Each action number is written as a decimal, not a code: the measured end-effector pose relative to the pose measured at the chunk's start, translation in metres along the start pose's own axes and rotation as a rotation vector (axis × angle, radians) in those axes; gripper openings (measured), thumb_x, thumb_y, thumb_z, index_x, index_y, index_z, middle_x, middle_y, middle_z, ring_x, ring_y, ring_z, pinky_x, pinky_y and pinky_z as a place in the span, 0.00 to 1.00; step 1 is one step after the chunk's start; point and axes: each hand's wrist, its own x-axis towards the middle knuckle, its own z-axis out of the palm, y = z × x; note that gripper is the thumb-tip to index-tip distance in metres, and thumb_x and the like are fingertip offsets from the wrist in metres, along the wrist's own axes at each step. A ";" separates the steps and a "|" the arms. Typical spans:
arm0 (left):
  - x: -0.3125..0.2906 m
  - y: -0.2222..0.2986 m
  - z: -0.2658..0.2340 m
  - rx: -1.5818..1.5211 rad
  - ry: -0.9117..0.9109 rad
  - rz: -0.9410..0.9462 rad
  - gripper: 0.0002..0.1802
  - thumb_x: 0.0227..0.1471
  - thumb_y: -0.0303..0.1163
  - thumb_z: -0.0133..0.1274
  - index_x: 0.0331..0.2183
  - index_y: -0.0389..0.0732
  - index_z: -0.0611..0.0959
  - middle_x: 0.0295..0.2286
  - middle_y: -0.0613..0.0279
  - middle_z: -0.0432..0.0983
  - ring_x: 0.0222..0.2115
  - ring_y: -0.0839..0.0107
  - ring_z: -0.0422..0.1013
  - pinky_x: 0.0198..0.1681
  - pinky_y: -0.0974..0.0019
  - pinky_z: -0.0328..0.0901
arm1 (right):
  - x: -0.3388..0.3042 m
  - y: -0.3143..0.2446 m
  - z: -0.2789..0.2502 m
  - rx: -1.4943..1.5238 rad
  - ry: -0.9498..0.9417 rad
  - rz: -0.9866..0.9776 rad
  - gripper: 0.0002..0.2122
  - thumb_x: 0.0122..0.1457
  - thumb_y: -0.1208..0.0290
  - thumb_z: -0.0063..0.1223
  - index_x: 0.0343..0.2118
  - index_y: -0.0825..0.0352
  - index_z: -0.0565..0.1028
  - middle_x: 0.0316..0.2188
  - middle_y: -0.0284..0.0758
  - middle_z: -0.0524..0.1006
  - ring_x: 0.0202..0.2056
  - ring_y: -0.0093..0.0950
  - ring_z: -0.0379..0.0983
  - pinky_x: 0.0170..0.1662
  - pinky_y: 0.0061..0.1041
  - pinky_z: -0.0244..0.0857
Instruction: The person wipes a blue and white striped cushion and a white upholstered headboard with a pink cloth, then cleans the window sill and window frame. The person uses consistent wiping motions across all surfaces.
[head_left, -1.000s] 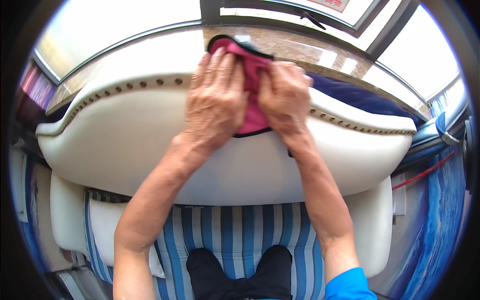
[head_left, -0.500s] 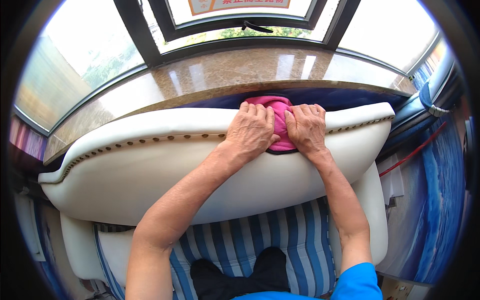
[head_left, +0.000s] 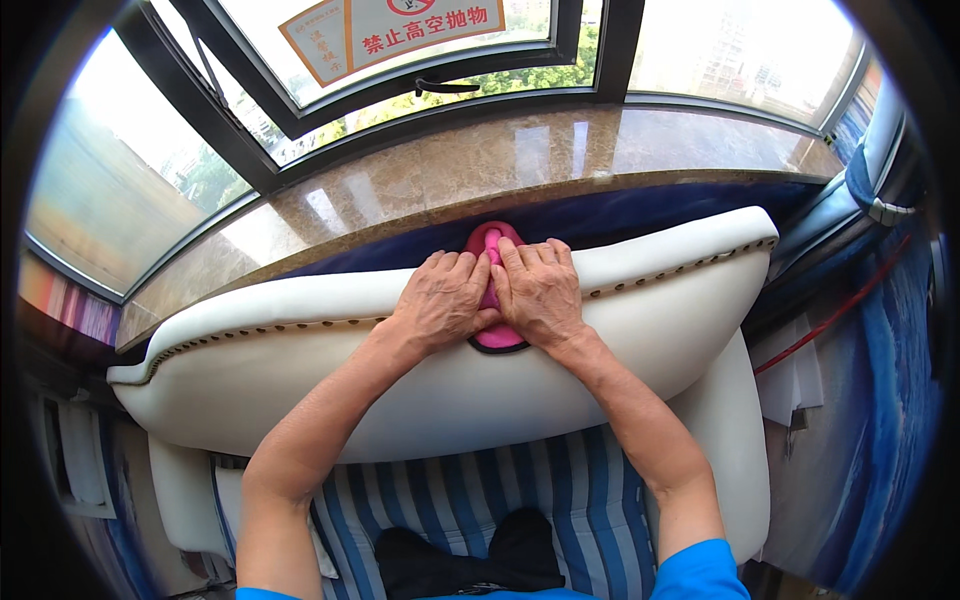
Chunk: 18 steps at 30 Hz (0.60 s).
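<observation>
A pink cloth (head_left: 500,337) with a dark border lies over the top edge of a cream sofa backrest (head_left: 430,405), its ends showing on both sides of the edge. My left hand (head_left: 443,298) grips its left part, fingers bent over the top. My right hand (head_left: 540,295) closes on the right part the same way. The thumbs and forefingers nearly meet in the middle, where the cloth bunches into a fold. Much of the cloth is hidden under my palms.
Behind the sofa runs a polished brown stone sill (head_left: 400,205) under a dark-framed window with a handle (head_left: 447,87). My legs rest on a blue-striped seat cover (head_left: 590,500). A gathered curtain (head_left: 870,180) hangs at the right, above a thin red rod (head_left: 830,318).
My hands have drawn closer together, and the cloth between them is now pinched into a narrow fold. The whole view has shifted, with the window swinging to the left.
</observation>
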 end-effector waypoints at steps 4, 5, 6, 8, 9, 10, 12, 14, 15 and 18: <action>-0.044 -0.029 -0.014 0.069 0.023 -0.091 0.41 0.45 0.51 0.63 0.55 0.36 0.74 0.50 0.46 0.73 0.55 0.50 0.67 0.62 0.47 0.57 | 0.011 -0.039 0.015 0.115 -0.075 0.007 0.13 0.59 0.65 0.54 0.40 0.69 0.78 0.33 0.42 0.78 0.40 0.39 0.73 0.51 0.40 0.63; -0.054 -0.037 -0.021 0.094 0.032 -0.098 0.41 0.45 0.51 0.64 0.55 0.36 0.74 0.51 0.47 0.73 0.56 0.51 0.67 0.63 0.47 0.57 | 0.015 -0.049 0.022 0.128 -0.066 0.008 0.13 0.59 0.64 0.54 0.41 0.69 0.78 0.33 0.41 0.78 0.40 0.39 0.73 0.50 0.40 0.63; -0.069 -0.046 -0.028 0.122 0.034 -0.112 0.41 0.44 0.51 0.64 0.55 0.37 0.74 0.51 0.47 0.72 0.56 0.51 0.67 0.63 0.47 0.57 | 0.019 -0.066 0.031 0.158 -0.032 0.008 0.14 0.59 0.64 0.53 0.41 0.69 0.78 0.33 0.41 0.78 0.40 0.39 0.73 0.49 0.40 0.64; -0.086 -0.061 -0.039 0.146 0.033 -0.158 0.42 0.43 0.50 0.65 0.56 0.38 0.74 0.51 0.49 0.72 0.56 0.51 0.67 0.64 0.48 0.56 | 0.030 -0.088 0.036 0.187 -0.015 0.003 0.14 0.60 0.63 0.53 0.41 0.69 0.78 0.33 0.41 0.78 0.39 0.39 0.73 0.47 0.40 0.64; -0.094 -0.066 -0.042 0.139 0.048 -0.163 0.42 0.43 0.50 0.65 0.56 0.38 0.74 0.51 0.49 0.72 0.56 0.51 0.67 0.64 0.48 0.56 | 0.035 -0.097 0.039 0.197 -0.039 0.003 0.14 0.60 0.63 0.53 0.41 0.69 0.78 0.33 0.41 0.78 0.39 0.39 0.73 0.47 0.40 0.65; -0.100 -0.073 -0.044 0.132 0.063 -0.166 0.42 0.43 0.50 0.65 0.56 0.38 0.74 0.51 0.49 0.73 0.56 0.51 0.67 0.64 0.49 0.56 | 0.039 -0.104 0.042 0.204 -0.062 0.005 0.14 0.60 0.63 0.53 0.41 0.68 0.78 0.33 0.41 0.78 0.38 0.39 0.73 0.46 0.40 0.65; -0.109 -0.079 -0.047 0.120 0.099 -0.168 0.43 0.42 0.50 0.66 0.56 0.37 0.75 0.50 0.50 0.73 0.56 0.51 0.67 0.65 0.50 0.56 | 0.044 -0.112 0.048 0.216 -0.145 0.026 0.14 0.61 0.62 0.52 0.42 0.67 0.79 0.33 0.39 0.78 0.37 0.38 0.73 0.44 0.40 0.65; -0.109 -0.075 -0.045 0.104 0.091 -0.199 0.42 0.40 0.48 0.66 0.53 0.34 0.76 0.48 0.49 0.73 0.55 0.50 0.68 0.64 0.48 0.58 | 0.043 -0.117 0.047 0.202 -0.151 0.018 0.14 0.61 0.62 0.52 0.41 0.67 0.79 0.33 0.38 0.78 0.37 0.38 0.73 0.43 0.39 0.64; -0.108 -0.075 -0.041 0.101 0.121 -0.202 0.42 0.39 0.48 0.65 0.53 0.34 0.76 0.47 0.49 0.73 0.54 0.50 0.68 0.64 0.48 0.58 | 0.044 -0.115 0.043 0.193 -0.159 0.014 0.14 0.61 0.62 0.52 0.41 0.67 0.79 0.34 0.38 0.78 0.37 0.37 0.73 0.43 0.39 0.64; -0.100 -0.071 -0.033 0.097 0.167 -0.196 0.43 0.38 0.49 0.66 0.52 0.32 0.76 0.46 0.46 0.73 0.53 0.49 0.69 0.63 0.48 0.58 | 0.048 -0.109 0.040 0.147 -0.137 -0.007 0.11 0.61 0.62 0.51 0.38 0.65 0.78 0.32 0.37 0.77 0.36 0.37 0.73 0.40 0.39 0.64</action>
